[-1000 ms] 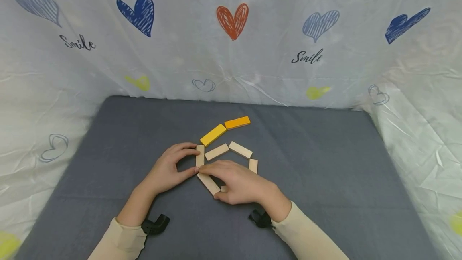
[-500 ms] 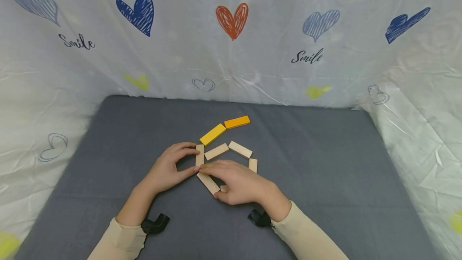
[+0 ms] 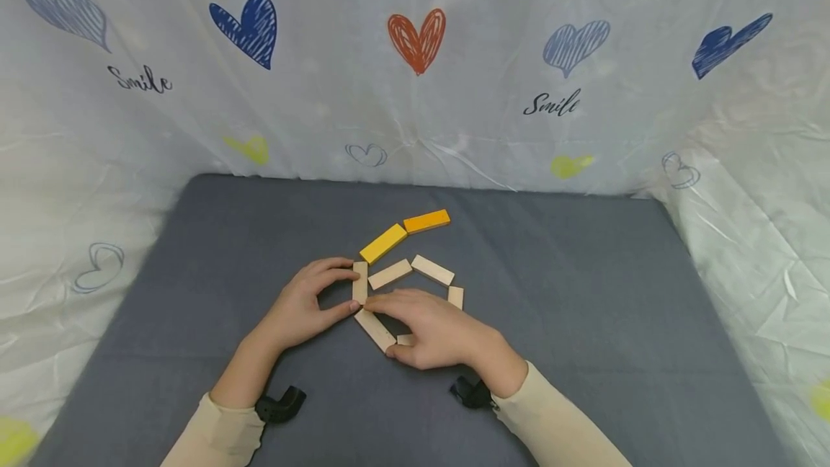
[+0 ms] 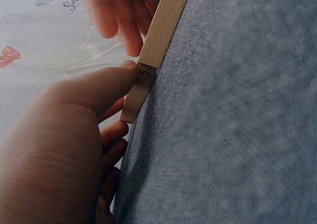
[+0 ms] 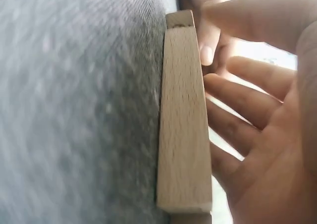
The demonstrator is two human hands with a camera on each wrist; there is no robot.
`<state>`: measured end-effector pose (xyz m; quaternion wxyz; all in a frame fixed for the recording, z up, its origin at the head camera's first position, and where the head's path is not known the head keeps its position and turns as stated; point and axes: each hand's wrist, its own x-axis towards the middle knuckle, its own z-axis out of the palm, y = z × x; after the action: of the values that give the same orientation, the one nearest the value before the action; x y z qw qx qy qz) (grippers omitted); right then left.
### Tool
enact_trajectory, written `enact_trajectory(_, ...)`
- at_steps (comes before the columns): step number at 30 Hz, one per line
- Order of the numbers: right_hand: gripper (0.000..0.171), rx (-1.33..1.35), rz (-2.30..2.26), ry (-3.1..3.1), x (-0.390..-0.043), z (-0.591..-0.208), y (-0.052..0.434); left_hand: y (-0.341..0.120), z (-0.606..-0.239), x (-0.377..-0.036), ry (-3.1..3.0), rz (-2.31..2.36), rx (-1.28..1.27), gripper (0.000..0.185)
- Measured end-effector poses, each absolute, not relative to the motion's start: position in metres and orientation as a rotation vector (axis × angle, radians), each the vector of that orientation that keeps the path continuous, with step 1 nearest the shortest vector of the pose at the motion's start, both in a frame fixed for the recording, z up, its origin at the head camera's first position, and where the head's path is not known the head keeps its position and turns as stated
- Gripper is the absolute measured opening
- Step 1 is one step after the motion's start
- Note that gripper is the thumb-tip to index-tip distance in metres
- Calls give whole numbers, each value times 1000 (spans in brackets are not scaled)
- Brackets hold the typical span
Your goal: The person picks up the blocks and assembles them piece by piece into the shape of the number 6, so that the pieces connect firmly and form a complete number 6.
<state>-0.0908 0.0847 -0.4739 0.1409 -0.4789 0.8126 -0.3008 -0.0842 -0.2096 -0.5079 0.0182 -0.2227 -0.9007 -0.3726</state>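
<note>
My left hand (image 3: 305,303) holds a plain wooden block (image 3: 359,282) lengthwise, fingers at its far end, thumb by its near end. In the left wrist view its thumb presses beside a block end marked "53" (image 4: 145,69). Just to the right, my right hand (image 3: 434,326) spans a slanted wooden block (image 3: 375,331), fingertips by its upper end and thumb at its lower end. That block (image 5: 184,120) lies flat on the cloth in the right wrist view. More plain blocks, such as one at the top (image 3: 433,270), continue the ring; the right hand hides part of it.
Beyond the ring, a yellow block (image 3: 383,243) and an orange block (image 3: 426,221) lie end to end in an arc. Dark grey cloth (image 3: 570,294) covers the table. A white sheet with printed hearts (image 3: 417,42) hangs behind. Each wrist wears a black mount (image 3: 281,404).
The right fingertips have shifted slightly to the right, away from the left thumb. The left hand and the blocks look the same.
</note>
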Motion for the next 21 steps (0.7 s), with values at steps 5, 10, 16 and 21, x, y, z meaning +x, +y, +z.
enact_trajectory(5,54,-1387,-1017,2386,-93,-468,91,-210,-507,-84,-2790,-1158,-691,50)
enact_trajectory(10,45,-1392,-1129,2513,-99,-456,103,-212,-505,-87,-2799,-1142,-690,50)
enact_trajectory(16,44,-1312,-1102,2784,-113,-438,131,-211,-510,-87,-2796,-1172,-685,51)
enact_trajectory(21,44,-1185,-1066,3002,-127,-427,168,-209,-515,-88,-2789,-1216,-693,52)
